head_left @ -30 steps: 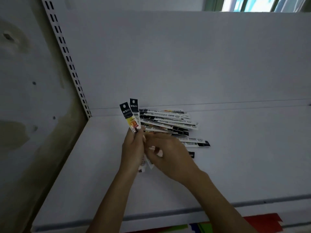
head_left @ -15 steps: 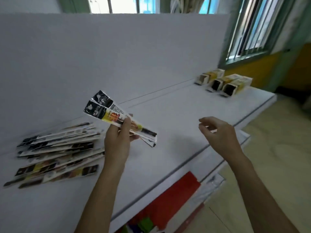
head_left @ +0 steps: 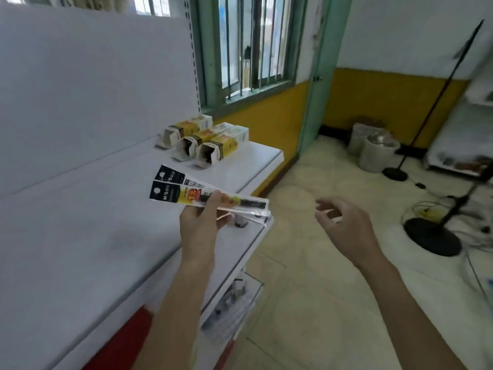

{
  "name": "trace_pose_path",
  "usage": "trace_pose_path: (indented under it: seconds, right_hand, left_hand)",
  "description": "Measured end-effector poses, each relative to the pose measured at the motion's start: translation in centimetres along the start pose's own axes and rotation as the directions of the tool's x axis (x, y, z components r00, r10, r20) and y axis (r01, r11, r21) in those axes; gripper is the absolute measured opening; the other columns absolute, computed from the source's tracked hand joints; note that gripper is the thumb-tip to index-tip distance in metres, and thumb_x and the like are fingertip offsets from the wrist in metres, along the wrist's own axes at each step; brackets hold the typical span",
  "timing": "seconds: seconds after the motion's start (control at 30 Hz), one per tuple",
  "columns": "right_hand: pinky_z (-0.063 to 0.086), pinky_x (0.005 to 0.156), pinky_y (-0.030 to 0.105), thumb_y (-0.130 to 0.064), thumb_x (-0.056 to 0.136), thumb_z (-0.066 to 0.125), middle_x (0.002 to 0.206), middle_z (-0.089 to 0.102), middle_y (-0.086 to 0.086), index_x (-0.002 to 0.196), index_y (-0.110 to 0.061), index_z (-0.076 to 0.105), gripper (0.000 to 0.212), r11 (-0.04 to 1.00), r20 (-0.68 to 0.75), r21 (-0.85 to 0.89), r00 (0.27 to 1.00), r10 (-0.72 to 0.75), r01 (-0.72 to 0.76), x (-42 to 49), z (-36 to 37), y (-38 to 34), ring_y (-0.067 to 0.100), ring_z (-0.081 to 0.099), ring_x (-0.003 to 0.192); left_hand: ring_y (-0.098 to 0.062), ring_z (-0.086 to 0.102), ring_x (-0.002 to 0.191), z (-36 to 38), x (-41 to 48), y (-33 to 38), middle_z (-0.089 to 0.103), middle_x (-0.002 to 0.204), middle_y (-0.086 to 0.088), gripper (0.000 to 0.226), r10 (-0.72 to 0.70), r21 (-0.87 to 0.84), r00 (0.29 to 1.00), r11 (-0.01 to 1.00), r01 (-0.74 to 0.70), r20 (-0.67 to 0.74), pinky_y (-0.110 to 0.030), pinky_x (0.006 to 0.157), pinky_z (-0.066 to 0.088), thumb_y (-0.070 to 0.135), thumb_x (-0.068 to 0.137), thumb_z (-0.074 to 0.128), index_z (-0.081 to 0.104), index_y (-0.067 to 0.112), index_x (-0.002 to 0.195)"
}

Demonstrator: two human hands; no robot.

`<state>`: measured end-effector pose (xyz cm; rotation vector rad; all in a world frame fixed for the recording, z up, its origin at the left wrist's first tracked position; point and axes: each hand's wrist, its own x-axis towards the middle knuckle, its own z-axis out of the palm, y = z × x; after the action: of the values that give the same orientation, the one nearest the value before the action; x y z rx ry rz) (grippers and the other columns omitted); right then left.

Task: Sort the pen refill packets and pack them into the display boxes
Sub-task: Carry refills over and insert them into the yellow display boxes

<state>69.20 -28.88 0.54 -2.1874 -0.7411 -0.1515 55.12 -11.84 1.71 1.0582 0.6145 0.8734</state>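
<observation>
My left hand (head_left: 200,222) grips a small fan of pen refill packets (head_left: 186,192), long white sleeves with black tops and yellow labels, held flat above the white shelf (head_left: 93,236). Three yellow-and-white display boxes (head_left: 208,144) lie on their sides at the shelf's far right end, open mouths facing me. They sit well beyond the packets. My right hand (head_left: 344,225) hovers empty over the floor to the right of the shelf, fingers loosely curled and apart. The packet pile is out of view.
The shelf's right end (head_left: 277,156) stops short of a green door frame (head_left: 312,84). A barred window (head_left: 250,46) is behind the boxes. On the tiled floor stand two grey bins (head_left: 373,148), a black stand base (head_left: 432,236) and cables. A lower shelf (head_left: 234,311) holds goods.
The view has swung right along the shelf, away from the packet pile. My left hand carried the packets toward the boxes. My right hand let go and moved out to the right.
</observation>
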Motion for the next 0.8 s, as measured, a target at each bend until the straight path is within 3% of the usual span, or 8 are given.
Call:
trace_pose_path:
  seconds: [0.07,0.2,0.33,0.4,0.5,0.63,0.7,0.8]
  right_hand:
    - [0.04,0.065,0.014,-0.013,0.084,0.062,0.092,0.065,-0.005,0.106,-0.014,0.066,0.023,1.0,-0.011,-0.007,1.0,0.005,-0.005,2.1,-0.3,1.7,0.006,0.059,0.074]
    - [0.038,0.063,0.008,-0.015,0.085,0.061,0.093,0.065,-0.005,0.107,-0.014,0.066,0.022,1.0,-0.011,-0.001,1.0,-0.009,0.009,8.1,1.0,4.2,0.002,0.057,0.074]
    - [0.042,0.067,0.014,-0.017,0.085,0.061,0.093,0.067,-0.003,0.108,-0.015,0.065,0.023,0.996,0.017,0.017,0.996,-0.089,0.089,16.7,3.3,4.9,0.007,0.059,0.079]
    - [0.042,0.069,0.015,-0.018,0.086,0.06,0.095,0.066,-0.003,0.11,-0.015,0.064,0.025,0.988,0.048,0.028,0.987,-0.153,0.152,21.2,4.4,4.3,0.009,0.059,0.081]
    - [0.041,0.066,0.011,-0.019,0.087,0.059,0.099,0.064,-0.002,0.113,-0.014,0.062,0.026,0.962,0.092,0.083,0.959,-0.268,0.261,27.2,6.0,2.7,0.009,0.058,0.083]
    - [0.037,0.063,0.003,-0.021,0.089,0.058,0.099,0.059,-0.008,0.115,-0.015,0.06,0.027,0.911,0.139,0.171,0.906,-0.4,0.376,33.4,8.6,0.6,0.004,0.055,0.085]
    - [0.04,0.062,0.003,-0.022,0.088,0.06,0.098,0.06,-0.009,0.114,-0.016,0.061,0.027,0.871,0.183,0.219,0.859,-0.479,0.439,36.0,10.7,-0.2,0.002,0.054,0.082]
    - [0.051,0.073,0.02,-0.022,0.084,0.065,0.1,0.065,-0.005,0.109,-0.016,0.063,0.026,0.778,0.281,0.319,0.73,-0.623,0.541,38.9,14.0,-1.5,0.005,0.058,0.083]
  left_hand:
    - [-0.009,0.066,0.064,2.8,1.7,-1.2,0.068,0.073,-0.001,0.014,-0.01,0.031,1.0,0.999,0.009,0.022,-0.017,0.055,0.051,0.014,0.09,0.056,0.062,0.01,0.078]
    - [-0.007,0.067,0.068,7.2,6.3,-2.7,0.068,0.078,-0.002,0.011,0.025,0.063,0.999,0.998,-0.027,0.032,-0.016,0.059,0.052,0.013,0.09,0.057,0.063,0.009,0.082]
    - [-0.006,0.068,0.08,10.5,12.7,-2.3,0.069,0.091,0.007,0.013,0.111,-0.042,0.993,0.993,-0.113,-0.035,-0.018,0.064,0.054,0.01,0.089,0.059,0.062,0.017,0.099]
    - [-0.005,0.068,0.078,11.7,15.8,-1.3,0.069,0.09,0.008,0.014,0.166,-0.046,0.982,0.984,-0.171,-0.091,-0.018,0.064,0.054,0.008,0.088,0.059,0.061,0.021,0.094]
    - [-0.01,0.067,0.078,12.9,19.8,0.3,0.07,0.091,-0.001,0.004,0.233,0.019,0.951,0.972,-0.234,-0.202,-0.017,0.06,0.052,0.01,0.088,0.06,0.061,0.014,0.09]
    - [-0.006,0.066,0.066,13.5,23.1,1.4,0.069,0.087,-0.002,0.006,0.296,0.096,0.884,0.955,-0.28,-0.363,-0.016,0.057,0.05,0.016,0.087,0.062,0.061,0.015,0.081]
    - [-0.003,0.064,0.062,12.9,24.1,1.5,0.069,0.086,-0.001,0.006,0.348,0.157,0.823,0.938,-0.31,-0.449,-0.015,0.057,0.05,0.019,0.087,0.063,0.063,0.013,0.086]
    - [-0.007,0.065,0.071,11.3,25.0,1.1,0.07,0.1,-0.01,0.025,0.41,0.218,0.697,0.91,-0.352,-0.588,-0.017,0.06,0.049,0.024,0.086,0.063,0.063,0.004,0.102]
